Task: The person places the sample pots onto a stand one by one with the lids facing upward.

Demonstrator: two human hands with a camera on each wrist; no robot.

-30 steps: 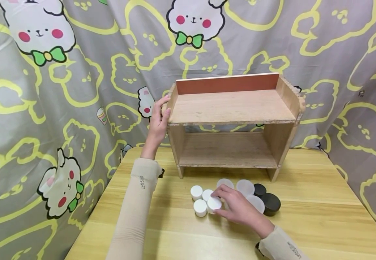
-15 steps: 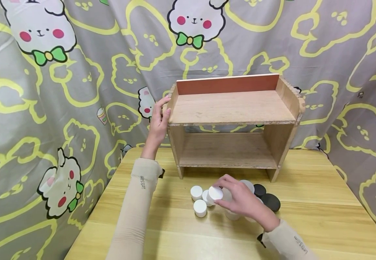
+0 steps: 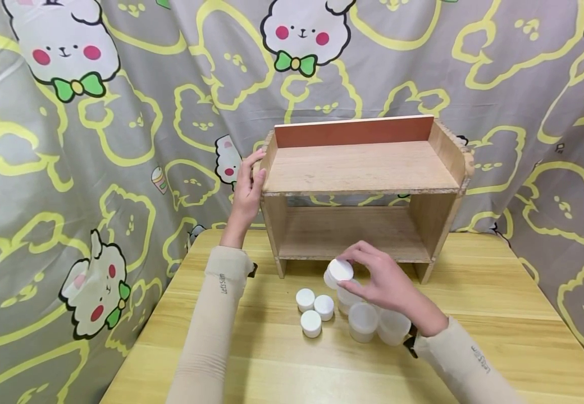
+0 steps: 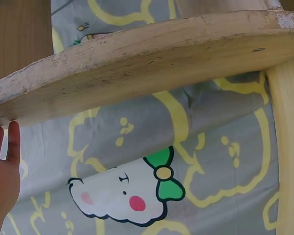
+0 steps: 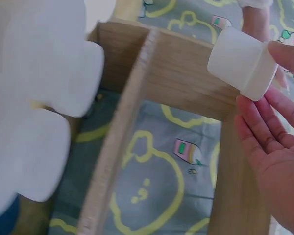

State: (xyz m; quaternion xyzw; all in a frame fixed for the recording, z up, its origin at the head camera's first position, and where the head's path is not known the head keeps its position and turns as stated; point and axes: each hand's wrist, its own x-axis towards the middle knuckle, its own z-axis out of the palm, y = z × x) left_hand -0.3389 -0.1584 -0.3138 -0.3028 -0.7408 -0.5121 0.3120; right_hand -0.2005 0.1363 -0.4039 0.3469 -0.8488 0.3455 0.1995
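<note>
Containers (image 3: 311,324), three small white ones, stood on the desk (image 3: 292,370) before the left half of the wooden shelf (image 3: 363,165), translucent cups (image 3: 363,322) before its middle. Just in front of the shelf — off the desk — the right hand (image 3: 385,283) had its fingers clamped on a lidded white jar (image 3: 341,270). The left hand (image 3: 247,188) rested against the shelf's left side, its fingers straight. Patterned curtain (image 3: 403,84) hung behind the shelf.

Grey, yellow-patterned cartoon curtain (image 3: 241,73) behind and beside a glossy, pale yellow wood-grain table (image 3: 292,367).
</note>
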